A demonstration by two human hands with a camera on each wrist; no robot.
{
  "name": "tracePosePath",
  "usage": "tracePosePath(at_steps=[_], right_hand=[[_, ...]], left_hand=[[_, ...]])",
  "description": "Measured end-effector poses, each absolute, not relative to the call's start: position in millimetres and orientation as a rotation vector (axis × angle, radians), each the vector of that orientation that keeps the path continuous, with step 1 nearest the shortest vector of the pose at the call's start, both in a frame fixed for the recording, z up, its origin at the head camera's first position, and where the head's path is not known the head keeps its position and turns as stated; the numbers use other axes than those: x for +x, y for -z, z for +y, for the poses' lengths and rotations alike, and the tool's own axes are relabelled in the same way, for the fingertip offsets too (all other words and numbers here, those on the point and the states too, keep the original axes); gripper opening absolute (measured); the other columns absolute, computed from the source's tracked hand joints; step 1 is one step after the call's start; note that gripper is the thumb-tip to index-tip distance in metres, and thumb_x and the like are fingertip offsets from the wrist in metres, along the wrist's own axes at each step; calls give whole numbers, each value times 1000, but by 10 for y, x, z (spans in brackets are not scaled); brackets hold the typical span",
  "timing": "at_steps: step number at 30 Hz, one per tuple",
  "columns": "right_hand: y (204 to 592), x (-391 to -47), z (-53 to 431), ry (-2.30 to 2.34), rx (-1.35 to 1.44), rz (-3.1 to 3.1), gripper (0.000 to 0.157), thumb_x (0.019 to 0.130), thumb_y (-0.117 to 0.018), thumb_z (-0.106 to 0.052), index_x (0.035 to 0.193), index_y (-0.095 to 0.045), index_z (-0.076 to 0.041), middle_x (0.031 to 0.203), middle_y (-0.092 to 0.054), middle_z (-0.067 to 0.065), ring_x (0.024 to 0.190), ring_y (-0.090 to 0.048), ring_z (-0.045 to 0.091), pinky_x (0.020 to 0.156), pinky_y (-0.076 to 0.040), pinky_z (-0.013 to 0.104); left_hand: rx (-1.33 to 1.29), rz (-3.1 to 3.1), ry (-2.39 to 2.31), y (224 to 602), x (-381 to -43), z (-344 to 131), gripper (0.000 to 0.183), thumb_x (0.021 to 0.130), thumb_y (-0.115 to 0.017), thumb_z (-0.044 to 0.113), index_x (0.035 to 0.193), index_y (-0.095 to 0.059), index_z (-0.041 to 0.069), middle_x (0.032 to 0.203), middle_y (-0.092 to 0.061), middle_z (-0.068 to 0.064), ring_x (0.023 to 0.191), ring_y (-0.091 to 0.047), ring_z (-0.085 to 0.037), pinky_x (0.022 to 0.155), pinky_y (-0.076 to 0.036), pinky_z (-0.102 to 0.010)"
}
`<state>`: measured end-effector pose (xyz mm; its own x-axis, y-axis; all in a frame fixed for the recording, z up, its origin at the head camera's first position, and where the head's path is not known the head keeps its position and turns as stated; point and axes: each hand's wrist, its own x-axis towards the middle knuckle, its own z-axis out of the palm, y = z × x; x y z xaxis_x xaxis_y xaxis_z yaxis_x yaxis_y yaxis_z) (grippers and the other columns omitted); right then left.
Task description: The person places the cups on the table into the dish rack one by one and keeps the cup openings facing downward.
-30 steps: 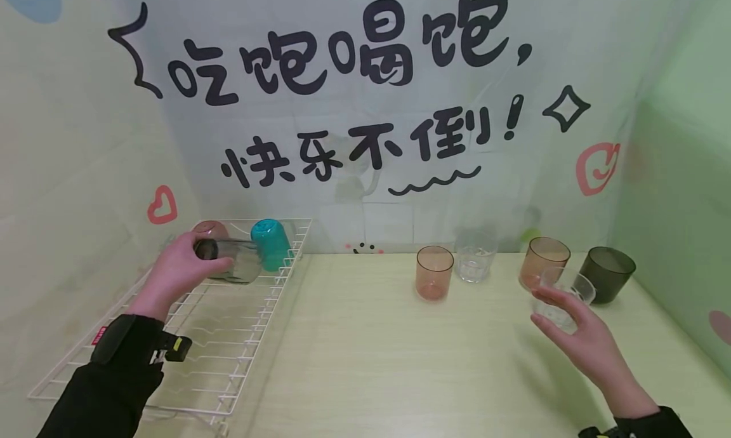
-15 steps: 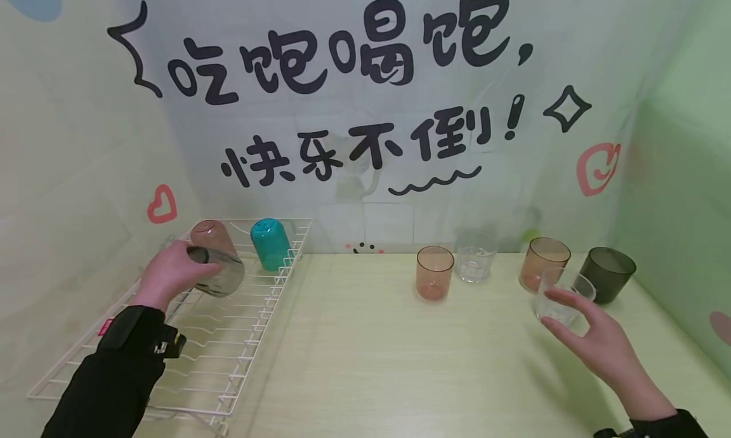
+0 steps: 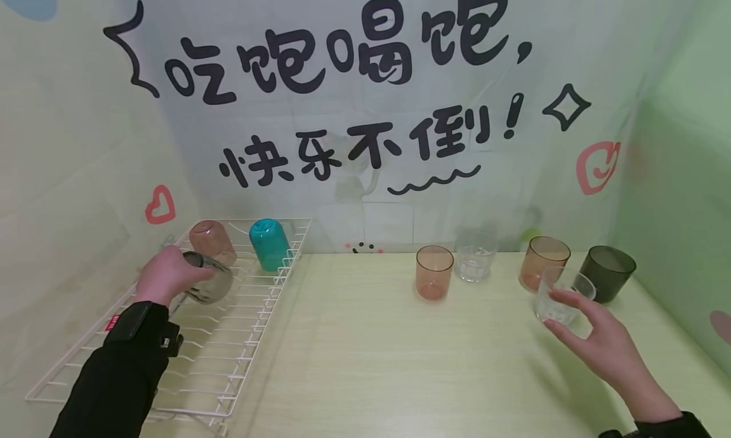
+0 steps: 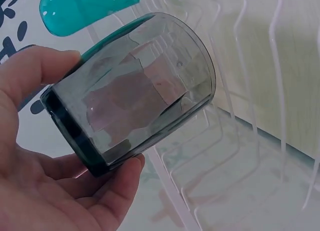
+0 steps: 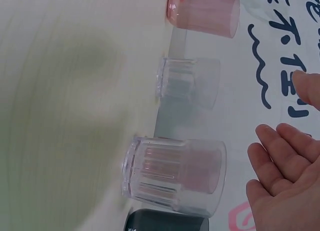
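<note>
A smoky grey drinking glass [image 4: 125,96] is tilted over the white wire rack [image 3: 194,412], its mouth pointing away from my left hand [image 3: 171,274]. That hand grips it near the thick base, with the thumb on one side and fingers on the other. Behind it on the rack, a pink glass [image 3: 212,240] and a teal glass [image 3: 271,247] lean upside down. On the right, my right hand [image 3: 605,352] is beside an upright clear glass [image 5: 167,173]. Thumb and fingers are spread, and in the right wrist view they stand apart from its rim.
On the wooden table [image 3: 371,362] stand a peach glass [image 3: 435,273] and another clear glass [image 3: 475,265] near the back wall. Farther right are a second peach glass [image 3: 542,260] and a dark grey glass [image 3: 608,276], close to the green side wall [image 3: 679,222].
My left hand has drawn the grey glass left and toward me, uncovering the pink and teal glasses. The grey glass has tipped mouth-downward. My right hand has shifted slightly right; its clear glass stays put.
</note>
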<state>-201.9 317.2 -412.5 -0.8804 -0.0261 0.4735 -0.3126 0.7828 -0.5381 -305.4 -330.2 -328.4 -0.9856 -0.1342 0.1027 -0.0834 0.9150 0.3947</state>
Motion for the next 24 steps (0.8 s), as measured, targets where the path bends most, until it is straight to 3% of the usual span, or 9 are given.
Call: tracePosePath(at_steps=[4, 9, 12, 20, 24], right_hand=[[4112, -2017, 3189, -857, 254, -2527, 51, 81, -67, -30, 128, -53, -13, 123, -55, 15, 115, -26, -18, 86, -33, 47], [4116, -2006, 3194, -839, 246, -2524, 51, 81, -68, -30, 127, -54, -14, 123, -56, 11, 114, -28, -18, 88, -29, 25], [4128, -1998, 3195, -835, 242, -2516, 50, 80, -68, -30, 126, -55, -14, 124, -55, 10, 114, -27, -18, 88, -26, 18], [4125, -1998, 3212, -853, 247, -2525, 51, 81, -68, -29, 126, -54, -10, 126, -53, 16, 116, -25, -17, 85, -32, 50], [4119, -2014, 3226, -849, 262, -2521, 51, 81, -68, -28, 126, -53, -9, 123, -55, 17, 114, -25, -18, 84, -34, 53]], left_hand=[[188, -2953, 573, 3295, -3066, -3354, 61, 72, -70, 43, 97, -49, -8, 77, -48, -14, 69, -47, -28, 51, -39, -35], [205, -2963, 550, 3309, -3065, -3432, 63, 73, -68, 44, 97, -48, -10, 79, -50, -16, 70, -47, -30, 54, -39, -37], [221, -2956, 537, 3327, -3076, -3471, 60, 74, -68, 43, 93, -48, -10, 75, -49, -15, 69, -47, -31, 55, -38, -37], [246, -2934, 492, 3398, -3122, -3544, 51, 74, -67, 44, 80, -47, -3, 67, -42, -9, 65, -45, -28, 52, -35, -36], [242, -2940, 466, 3419, -3142, -3548, 47, 75, -65, 43, 73, -47, 0, 64, -41, -7, 64, -46, -27, 52, -34, -36]])
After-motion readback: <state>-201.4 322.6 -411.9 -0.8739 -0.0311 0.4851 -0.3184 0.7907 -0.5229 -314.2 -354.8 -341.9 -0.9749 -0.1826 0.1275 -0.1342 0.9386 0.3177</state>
